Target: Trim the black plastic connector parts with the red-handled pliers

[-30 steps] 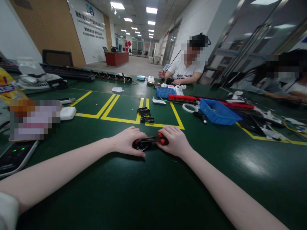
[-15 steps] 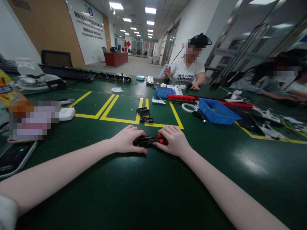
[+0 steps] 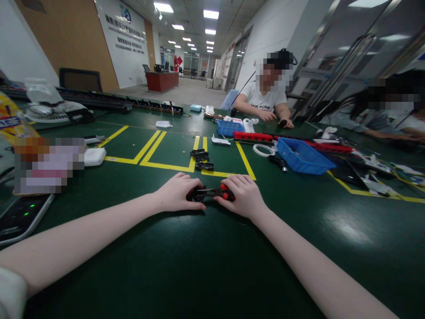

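I see the table (image 3: pixel 186 266) covered with a smooth green mat, slightly glossy where the lamps reflect. The part (image 3: pixel 207 193) between my hands looks like matt black plastic with glossy red pieces. At 1 o'clock, the blue bin (image 3: pixel 300 156) is smooth plastic.

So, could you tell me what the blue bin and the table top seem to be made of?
Blue bin: likely moulded plastic, uniform colour, thin rim. Table top: dark green smooth sheet, perhaps rubber or vinyl, with glossy light reflections.
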`<state>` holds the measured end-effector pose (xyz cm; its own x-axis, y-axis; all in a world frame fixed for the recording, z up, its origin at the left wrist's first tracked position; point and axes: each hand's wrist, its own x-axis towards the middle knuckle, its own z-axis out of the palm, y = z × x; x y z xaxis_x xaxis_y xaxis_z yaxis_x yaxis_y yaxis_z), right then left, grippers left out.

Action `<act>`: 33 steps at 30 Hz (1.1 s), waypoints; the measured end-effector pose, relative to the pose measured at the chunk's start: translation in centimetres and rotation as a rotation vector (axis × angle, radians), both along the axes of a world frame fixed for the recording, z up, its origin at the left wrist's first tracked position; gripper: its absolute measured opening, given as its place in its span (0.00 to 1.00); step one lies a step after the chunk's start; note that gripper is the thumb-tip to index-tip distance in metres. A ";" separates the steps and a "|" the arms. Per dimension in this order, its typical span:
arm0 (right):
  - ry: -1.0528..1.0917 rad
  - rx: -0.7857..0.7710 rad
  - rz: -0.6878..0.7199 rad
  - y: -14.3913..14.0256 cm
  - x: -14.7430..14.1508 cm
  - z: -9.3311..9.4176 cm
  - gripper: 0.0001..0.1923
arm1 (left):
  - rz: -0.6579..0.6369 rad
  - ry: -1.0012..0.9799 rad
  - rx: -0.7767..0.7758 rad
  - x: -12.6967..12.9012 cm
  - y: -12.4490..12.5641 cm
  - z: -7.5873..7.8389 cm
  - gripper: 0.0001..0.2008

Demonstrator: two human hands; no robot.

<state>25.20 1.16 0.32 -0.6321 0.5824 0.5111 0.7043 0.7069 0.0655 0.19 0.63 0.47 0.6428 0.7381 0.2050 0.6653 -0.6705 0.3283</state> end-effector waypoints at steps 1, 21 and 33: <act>-0.007 -0.001 0.000 0.0 0.0 0.0 0.20 | 0.003 0.000 0.003 0.0 0.0 0.0 0.28; -0.056 -0.070 -0.090 0.2 -0.1 -0.2 0.19 | -0.005 0.001 0.183 -0.3 0.0 -0.6 0.23; -0.054 -0.068 -0.062 0.2 -0.1 -0.1 0.19 | -0.025 -0.022 0.137 -0.2 -0.1 -0.3 0.19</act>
<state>25.14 1.32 0.21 -0.6193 0.6532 0.4358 0.7435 0.6662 0.0579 -0.03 0.50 0.19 0.6549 0.6861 0.3169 0.6413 -0.7264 0.2472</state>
